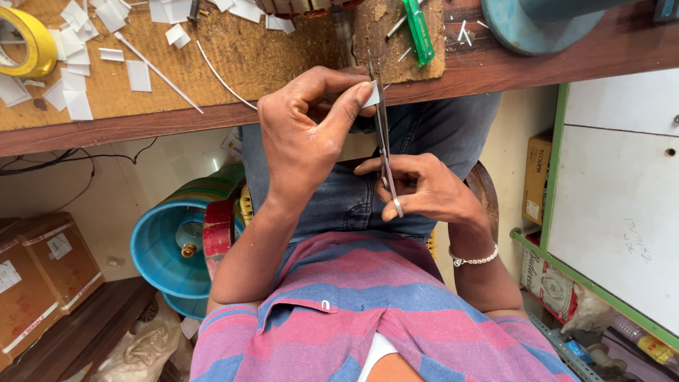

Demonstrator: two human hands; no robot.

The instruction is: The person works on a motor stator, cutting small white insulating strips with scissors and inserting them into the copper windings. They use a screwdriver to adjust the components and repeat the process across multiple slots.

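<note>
My left hand (304, 138) pinches a small white paper piece (371, 93) between thumb and forefinger, just below the wooden table edge (141, 127). My right hand (424, 189), with a bead bracelet on its wrist, grips a pair of metal scissors (382, 138) by the finger loops. The blades point up toward the table and meet the paper piece. Both hands are held over my lap, above blue jeans and a pink and blue striped shirt.
On the table lie several cut white paper pieces (71, 81), a yellow tape roll (25, 44), thin white sticks, a green-handled tool (419, 28) and a teal round object (537, 28). Below stand a blue tub (164, 251), cardboard boxes (35, 279) and a white cabinet (622, 205).
</note>
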